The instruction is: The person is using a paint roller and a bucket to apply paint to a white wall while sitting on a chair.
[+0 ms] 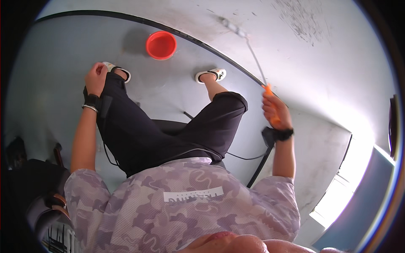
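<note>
My right hand is wrapped round the orange handle of a paint roller. Its thin metal rod runs up and away to a small whitish roller head, which is against or very close to the marked white wall; the head is slightly blurred. Over my left knee, my left hand rests with its fingers curled in, and no object shows in it. On the floor beyond my feet stands a round red basin, some way from both hands.
A dark strip follows the foot of the wall. I sit on a dark seat with my feet apart on the grey floor. Thin black cables run by my hips. Dark objects stand at the lower left, and a bright window is at the right.
</note>
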A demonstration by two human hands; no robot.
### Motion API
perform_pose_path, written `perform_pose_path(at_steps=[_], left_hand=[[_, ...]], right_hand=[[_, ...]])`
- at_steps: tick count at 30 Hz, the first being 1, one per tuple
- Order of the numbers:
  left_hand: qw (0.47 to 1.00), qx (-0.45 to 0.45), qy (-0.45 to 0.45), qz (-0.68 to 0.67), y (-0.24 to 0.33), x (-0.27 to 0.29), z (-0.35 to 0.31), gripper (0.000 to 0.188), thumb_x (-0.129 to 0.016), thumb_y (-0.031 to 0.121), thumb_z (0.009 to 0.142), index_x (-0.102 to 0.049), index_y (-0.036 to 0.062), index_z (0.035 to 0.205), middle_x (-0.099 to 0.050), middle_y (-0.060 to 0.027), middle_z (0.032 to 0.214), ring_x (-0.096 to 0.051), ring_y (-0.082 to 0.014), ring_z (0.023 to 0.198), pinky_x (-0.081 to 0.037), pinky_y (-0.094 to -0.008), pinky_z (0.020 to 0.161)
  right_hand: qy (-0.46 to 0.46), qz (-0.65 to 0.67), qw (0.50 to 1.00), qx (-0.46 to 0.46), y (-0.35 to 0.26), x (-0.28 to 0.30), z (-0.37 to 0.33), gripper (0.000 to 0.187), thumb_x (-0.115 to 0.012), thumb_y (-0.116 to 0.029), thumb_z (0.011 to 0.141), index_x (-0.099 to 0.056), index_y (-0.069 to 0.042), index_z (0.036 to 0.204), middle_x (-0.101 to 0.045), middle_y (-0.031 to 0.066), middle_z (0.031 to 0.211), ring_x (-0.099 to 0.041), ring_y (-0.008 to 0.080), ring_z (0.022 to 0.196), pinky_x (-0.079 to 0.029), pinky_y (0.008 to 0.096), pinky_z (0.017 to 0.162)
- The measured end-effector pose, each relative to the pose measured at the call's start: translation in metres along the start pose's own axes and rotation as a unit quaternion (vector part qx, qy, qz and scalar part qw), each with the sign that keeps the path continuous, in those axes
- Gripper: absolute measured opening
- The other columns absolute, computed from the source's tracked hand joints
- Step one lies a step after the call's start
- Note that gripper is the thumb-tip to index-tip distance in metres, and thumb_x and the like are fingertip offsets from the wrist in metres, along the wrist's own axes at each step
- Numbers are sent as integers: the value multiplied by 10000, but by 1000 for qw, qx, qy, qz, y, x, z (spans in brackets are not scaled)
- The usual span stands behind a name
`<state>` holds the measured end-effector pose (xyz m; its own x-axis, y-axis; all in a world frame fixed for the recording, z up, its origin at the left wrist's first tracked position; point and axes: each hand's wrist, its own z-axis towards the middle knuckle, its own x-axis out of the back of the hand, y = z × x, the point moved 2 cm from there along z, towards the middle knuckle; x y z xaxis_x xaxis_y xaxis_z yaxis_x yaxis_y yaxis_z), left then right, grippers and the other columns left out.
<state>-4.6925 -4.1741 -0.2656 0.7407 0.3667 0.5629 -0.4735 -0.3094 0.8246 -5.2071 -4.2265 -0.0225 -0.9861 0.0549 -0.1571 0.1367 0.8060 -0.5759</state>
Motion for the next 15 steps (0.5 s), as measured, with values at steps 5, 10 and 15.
perform_pose_path(at_steps=[5, 10, 15], left_hand=[[1000, -26, -12, 4, 7, -7, 5, 174, -566, 187, 794, -554, 16, 826, -604, -79, 686, -589, -161, 626, -444, -261, 594], [998, -33, -19, 52, 10, -6, 6, 164, -568, 170, 789, -549, 9, 819, -586, -87, 663, -560, -153, 587, -429, -263, 568], [1000, -4, -13, 21, 1, -3, 1, 155, -561, 161, 804, -550, 9, 827, -564, -54, 644, -529, -111, 581, -419, -247, 566]], right_hand=[[-36, 66, 996, -49, 53, 34, 179, 74, -488, -84, 827, -427, -56, 859, -438, -21, 628, -402, 38, 460, -346, 172, 411], [-16, 88, 993, -71, 83, 21, 272, 79, -503, -55, 809, -427, -55, 785, -450, -5, 613, -429, 68, 457, -369, 194, 415], [-62, 54, 994, -75, 8, 29, 157, 41, -463, -98, 858, -437, -86, 830, -408, -50, 605, -393, 25, 443, -354, 159, 382]])
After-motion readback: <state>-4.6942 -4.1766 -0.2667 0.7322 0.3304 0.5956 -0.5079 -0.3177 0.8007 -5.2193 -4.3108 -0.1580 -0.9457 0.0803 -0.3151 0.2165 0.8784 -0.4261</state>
